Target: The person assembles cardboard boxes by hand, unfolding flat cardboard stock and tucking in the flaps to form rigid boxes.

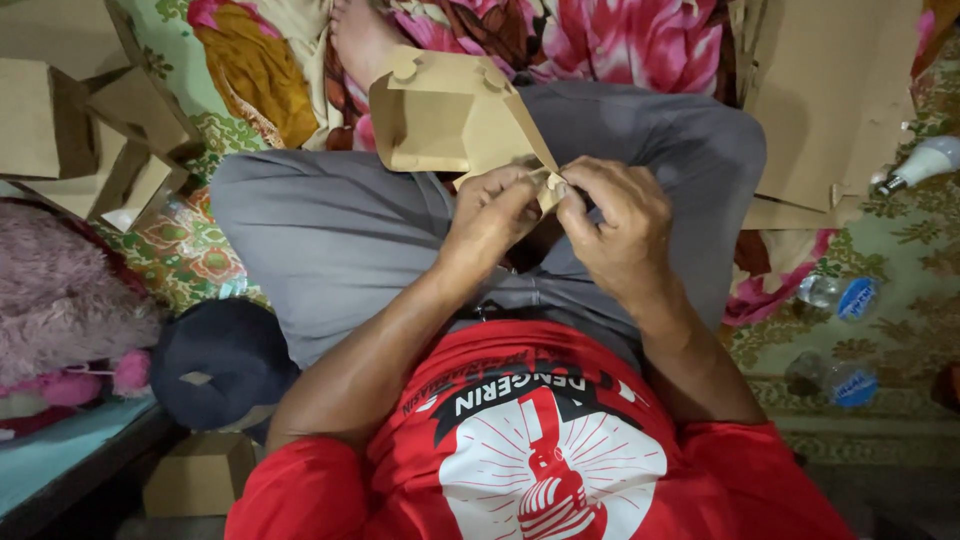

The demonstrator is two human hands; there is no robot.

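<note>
Half-folded brown cardboard box held above the lap, over grey-trousered knees. Pinched at its near flap corner by left hand and right hand, fingers of both closed on the tab. Finished boxes stacked far left; flat cardboard sheets right, light bulb beside them.

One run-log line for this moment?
left hand: pinching box tab | right hand: pinching same tab | cardboard box: half-folded, over lap
</note>
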